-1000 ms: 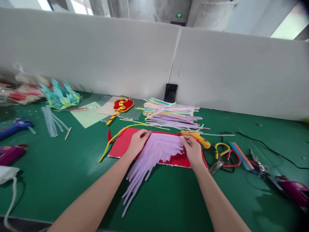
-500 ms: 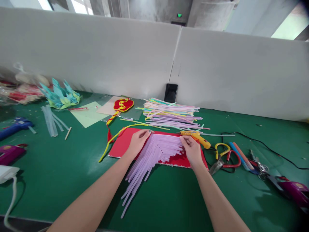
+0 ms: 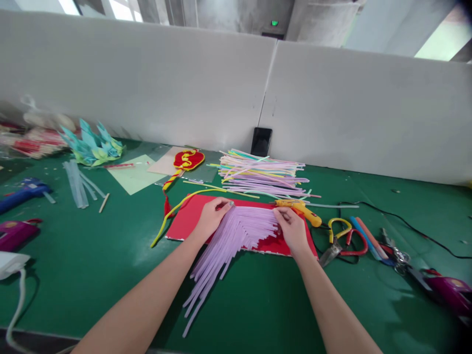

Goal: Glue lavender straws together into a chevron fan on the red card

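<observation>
Lavender pipe cleaners (image 3: 241,228) are joined side by side into a bent, woven-looking piece. Its long loose ends trail toward the table's near edge. My left hand (image 3: 216,216) pinches its upper left corner, thumb and forefinger together. At the upper right end, my right hand (image 3: 293,228) has its fingertips closed on the top pipe cleaner. Beneath the piece lies a red board (image 3: 188,216) with rough white edges. A yellow glue gun (image 3: 300,207) lies across the board's back right corner, just beyond my right hand.
Behind the board lies a pile of pastel pipe cleaners (image 3: 261,172), with a black phone (image 3: 261,141) leaning on the partition. Red-and-yellow-handled pliers (image 3: 341,241) and scissors (image 3: 416,275) lie right. A blue glue gun (image 3: 27,192) and glue sticks (image 3: 76,184) lie left.
The lavender piece has shifted very slightly down and left, its trailing ends with it. Both hands keep nearly the same places and grips.
</observation>
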A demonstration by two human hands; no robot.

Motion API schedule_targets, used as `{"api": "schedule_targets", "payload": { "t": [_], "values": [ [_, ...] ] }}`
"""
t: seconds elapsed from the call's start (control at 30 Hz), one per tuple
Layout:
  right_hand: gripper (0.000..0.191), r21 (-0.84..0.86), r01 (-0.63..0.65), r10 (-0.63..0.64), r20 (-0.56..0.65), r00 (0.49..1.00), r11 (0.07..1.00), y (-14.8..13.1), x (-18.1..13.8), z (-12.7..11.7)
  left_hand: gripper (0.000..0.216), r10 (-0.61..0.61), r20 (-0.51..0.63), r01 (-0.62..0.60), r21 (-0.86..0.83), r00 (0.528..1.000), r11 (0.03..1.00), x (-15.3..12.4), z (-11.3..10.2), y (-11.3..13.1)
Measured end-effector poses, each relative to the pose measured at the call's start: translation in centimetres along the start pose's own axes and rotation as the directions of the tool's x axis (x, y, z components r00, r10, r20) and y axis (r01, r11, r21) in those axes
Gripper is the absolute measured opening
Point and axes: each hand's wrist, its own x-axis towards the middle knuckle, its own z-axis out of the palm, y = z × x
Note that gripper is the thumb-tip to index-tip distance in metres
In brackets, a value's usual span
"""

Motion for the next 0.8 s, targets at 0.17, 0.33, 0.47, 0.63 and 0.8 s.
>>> {"api": "schedule_targets", "payload": {
  "t": [0.17,0.33,0.47,0.63,0.8],
  "values": [
    [0.038,0.007,0.001,-0.001,0.005,1.000,1.000,0.2,0.0,0.1,0.018,-0.008,-0.037,0.009,0.027,0.999,1.000,0.0,0.1,0.1],
    [0.034,0.035,0.000,0.003,-0.090,0.996,0.999,1.0,0.5,-0.5,0.017,-0.007,-0.090,0.011,0.042,0.996,0.999,0.2,-0.1,-0.3],
    [0.037,0.075,-0.014,0.029,-0.200,0.979,0.997,1.8,1.0,-1.5,0.020,-0.010,-0.181,0.015,0.024,0.983,1.000,0.5,-0.8,-0.7],
    [0.038,0.113,-0.021,0.047,-0.238,0.970,0.993,2.3,1.3,-2.0,0.030,-0.039,-0.361,0.022,-0.049,0.932,0.999,0.6,-1.6,-1.1],
    [0.037,0.134,-0.006,0.036,-0.223,0.974,0.991,2.1,1.2,-1.6,0.040,-0.063,-0.413,0.016,-0.118,0.908,0.993,0.4,-1.8,-1.3]
  ]
}}
